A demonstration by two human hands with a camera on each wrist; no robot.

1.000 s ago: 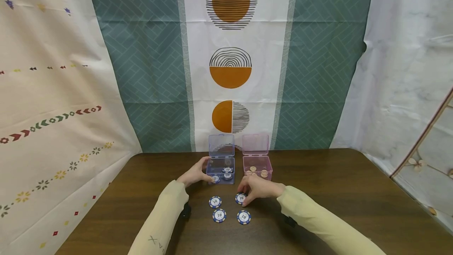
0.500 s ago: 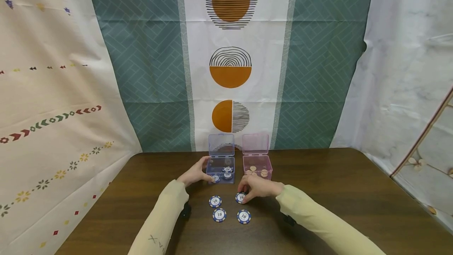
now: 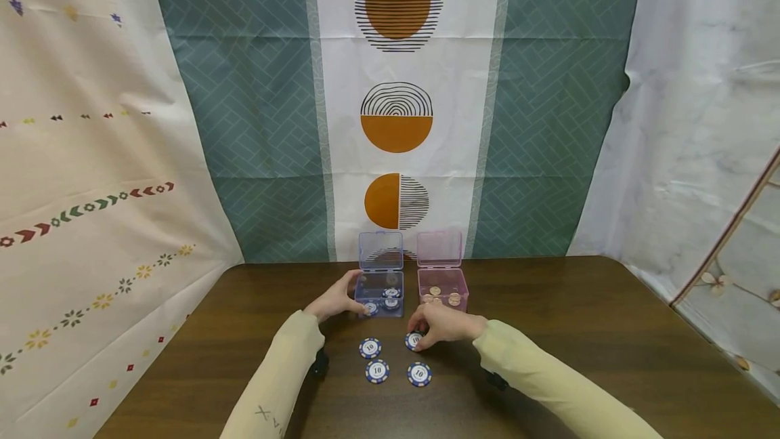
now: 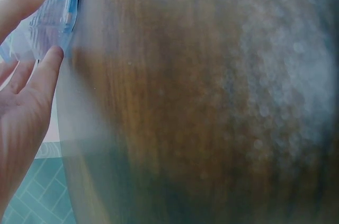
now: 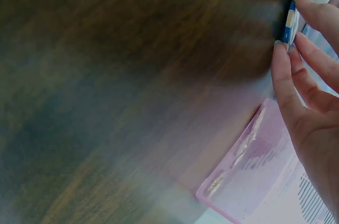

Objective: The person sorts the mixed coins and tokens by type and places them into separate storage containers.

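Observation:
My left hand (image 3: 335,298) grips the left side of a clear blue plastic box (image 3: 369,282) with its lid raised. In the left wrist view, the thumb and fingers span the box wall (image 4: 45,36). Several poker chips (image 3: 392,302) lie inside this box. Just in front of the boxes, my right hand (image 3: 447,322) pinches a blue-and-white poker chip (image 3: 412,341) marked 10. The right wrist view has this chip (image 5: 291,25) edge-on, low over the table, between thumb and fingertips. Nearer me lie three more such chips: one (image 3: 370,348) at left, one (image 3: 377,371) below it, another (image 3: 419,374) at right.
A clear pink plastic box (image 3: 447,279), lid raised, stands right of the blue one and holds several copper-coloured coins (image 3: 453,299). Both boxes sit near the back edge of the dark wooden table (image 3: 548,330). Behind hangs a patterned cloth (image 3: 262,120).

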